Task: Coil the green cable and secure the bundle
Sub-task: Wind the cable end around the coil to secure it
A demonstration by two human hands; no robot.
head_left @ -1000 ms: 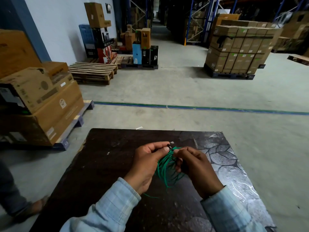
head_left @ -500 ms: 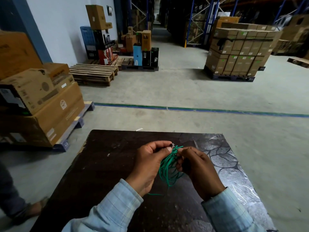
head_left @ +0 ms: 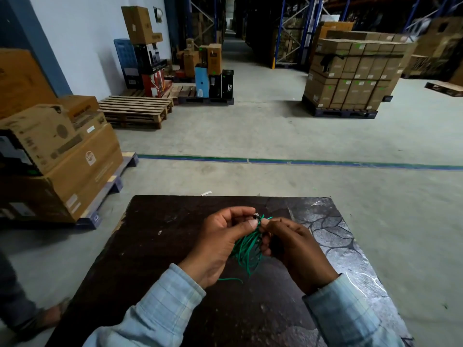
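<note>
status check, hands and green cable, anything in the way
Left hand and right hand both pinching top of coiled green cable over the dark table. One loose end trailing below. Nothing in the way.

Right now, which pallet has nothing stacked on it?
The bare wooden pallet by the white wall. The other pallets nearby carry cardboard boxes.

The cable (head_left: pixel 246 249) is held between the left hand (head_left: pixel 220 244) and right hand (head_left: pixel 295 251) above the desk (head_left: pixel 155 246); stacked boxes (head_left: pixel 57 156) are placed to its left, a pallet (head_left: pixel 136 111) beyond.
</note>
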